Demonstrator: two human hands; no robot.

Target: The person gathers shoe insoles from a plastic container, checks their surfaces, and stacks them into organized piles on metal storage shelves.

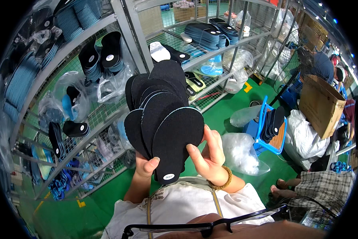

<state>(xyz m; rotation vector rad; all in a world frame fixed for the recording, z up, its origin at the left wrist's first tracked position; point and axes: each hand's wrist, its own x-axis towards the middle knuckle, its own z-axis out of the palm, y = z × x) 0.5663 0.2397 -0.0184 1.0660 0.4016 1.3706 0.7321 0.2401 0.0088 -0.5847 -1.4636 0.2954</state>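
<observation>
A fanned stack of black shoe insoles (173, 129) with thin light-blue edges is held up in front of my body. The top insole has a small white oval label at its heel. My left hand (146, 165) grips the stack from the lower left, its thumb showing beside the heels and its other fingers hidden underneath. On the right side, my right hand (208, 153) pinches the edge of the top insole, thumb on its face and fingers at its rim. A braided bracelet is on my right wrist.
Metal wire shelves (139, 38) ahead and to the left carry insole stacks (204, 36) and plastic bags (115, 81). To the right, a blue stool (281, 141) bears more black insoles (273, 124). Near it are a plastic bag (240, 153), a cardboard box (321, 105) and another person (322, 187).
</observation>
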